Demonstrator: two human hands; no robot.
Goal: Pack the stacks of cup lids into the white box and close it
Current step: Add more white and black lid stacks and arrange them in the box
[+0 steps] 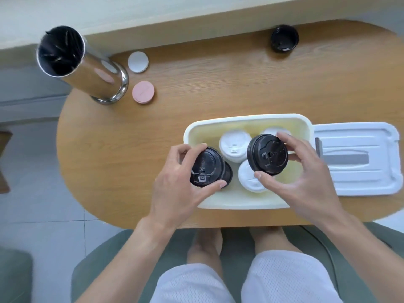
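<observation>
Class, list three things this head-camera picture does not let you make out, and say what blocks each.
1. Third white stack: mostly behind the black stack gripped by the right hand.
2. How many lids the left hand grips: seen from above, its stack shows little side.
3. Steel cylinder: its dark contents are blurred.

Steel cylinder (87,68), pink coasters (143,92)

An oval wooden table (196,101) stands over pale tiled floor (32,226).
</observation>
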